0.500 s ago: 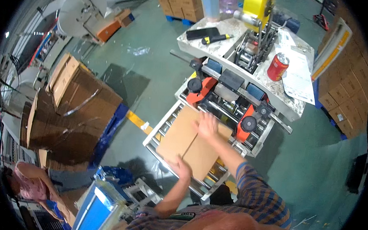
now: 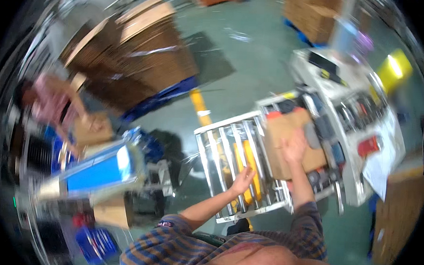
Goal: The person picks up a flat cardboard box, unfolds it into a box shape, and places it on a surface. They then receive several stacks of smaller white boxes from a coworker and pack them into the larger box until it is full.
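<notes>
A closed cardboard box (image 2: 281, 145) lies at the mouth of the carton-sealing machine (image 2: 325, 124), partly between its side guides. My right hand (image 2: 294, 145) rests on top of it with the fingers spread, blurred by motion. My left hand (image 2: 242, 180) is over the roller conveyor (image 2: 231, 133), apart from the box. Its fingers are loosely bent, and nothing shows in them.
A red drink can (image 2: 369, 146) and papers (image 2: 382, 163) lie on the machine's white top, beside a yellow tape roll (image 2: 394, 71). Stacked flat cardboard (image 2: 143, 66) stands on a blue pallet at left. A co-worker (image 2: 55, 98) handles a carton (image 2: 92, 127) by a blue-topped table (image 2: 102, 170).
The box has moved along the rollers into the machine's mouth under my right hand. My left hand has come off the box. The whole view has turned toward the left.
</notes>
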Demonstrator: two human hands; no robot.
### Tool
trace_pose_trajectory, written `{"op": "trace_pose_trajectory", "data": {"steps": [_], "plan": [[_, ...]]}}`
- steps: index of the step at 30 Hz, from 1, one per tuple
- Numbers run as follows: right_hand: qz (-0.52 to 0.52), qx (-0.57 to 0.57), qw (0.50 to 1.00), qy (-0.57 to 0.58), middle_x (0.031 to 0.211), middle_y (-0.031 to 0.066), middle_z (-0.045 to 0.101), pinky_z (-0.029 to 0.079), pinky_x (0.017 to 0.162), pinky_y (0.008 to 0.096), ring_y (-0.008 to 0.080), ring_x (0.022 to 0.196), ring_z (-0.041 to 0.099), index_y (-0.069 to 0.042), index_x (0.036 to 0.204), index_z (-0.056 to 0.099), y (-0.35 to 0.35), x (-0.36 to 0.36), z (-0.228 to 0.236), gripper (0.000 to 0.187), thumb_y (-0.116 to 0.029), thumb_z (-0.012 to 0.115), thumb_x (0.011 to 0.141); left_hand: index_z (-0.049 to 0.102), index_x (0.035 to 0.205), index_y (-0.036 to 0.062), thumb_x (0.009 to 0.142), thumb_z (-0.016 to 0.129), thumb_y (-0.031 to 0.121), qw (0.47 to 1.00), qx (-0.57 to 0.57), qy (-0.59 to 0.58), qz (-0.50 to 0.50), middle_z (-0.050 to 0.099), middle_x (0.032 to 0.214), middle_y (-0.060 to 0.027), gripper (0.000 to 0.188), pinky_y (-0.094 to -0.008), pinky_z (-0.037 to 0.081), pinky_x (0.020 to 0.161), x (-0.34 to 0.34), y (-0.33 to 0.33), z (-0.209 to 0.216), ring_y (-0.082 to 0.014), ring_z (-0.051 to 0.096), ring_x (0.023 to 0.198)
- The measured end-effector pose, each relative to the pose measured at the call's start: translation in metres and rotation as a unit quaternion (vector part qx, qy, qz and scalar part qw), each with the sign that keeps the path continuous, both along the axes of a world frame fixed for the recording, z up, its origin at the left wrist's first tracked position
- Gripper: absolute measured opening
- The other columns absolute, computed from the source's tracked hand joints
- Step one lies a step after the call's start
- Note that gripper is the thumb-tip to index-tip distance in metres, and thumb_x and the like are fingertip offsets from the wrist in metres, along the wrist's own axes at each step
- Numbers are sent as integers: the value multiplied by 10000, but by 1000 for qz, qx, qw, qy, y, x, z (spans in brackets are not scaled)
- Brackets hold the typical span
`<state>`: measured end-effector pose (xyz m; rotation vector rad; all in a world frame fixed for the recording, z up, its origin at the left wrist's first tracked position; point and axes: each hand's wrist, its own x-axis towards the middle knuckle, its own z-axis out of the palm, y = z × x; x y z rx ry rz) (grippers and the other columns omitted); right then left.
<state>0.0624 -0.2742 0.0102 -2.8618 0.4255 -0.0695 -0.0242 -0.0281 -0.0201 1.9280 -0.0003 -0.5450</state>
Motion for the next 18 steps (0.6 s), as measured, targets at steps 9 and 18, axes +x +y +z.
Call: {"op": "trace_pose_trajectory", "data": {"steps": [9,18], "plan": [[339,35,900,271,1080,288,589,412,923,471,430,1038,550,49,1144,563,180,-168,-198,611,-472,558,825,579,1160,17,832,492,523,970,181,32,159,590,1173,-187,609,-412,435,934,-221,266,-42,-335,552,1098],[506,237,626,544,948,104,662,486,746,317,196,859,613,20,1111,613,470,-375,-199,483,-395,615,864,540,1201,14,792,568,499,701,252,95,660,555,1212,-203,635,-417,437,930,-584,446,28,-338,528,1118]]}}
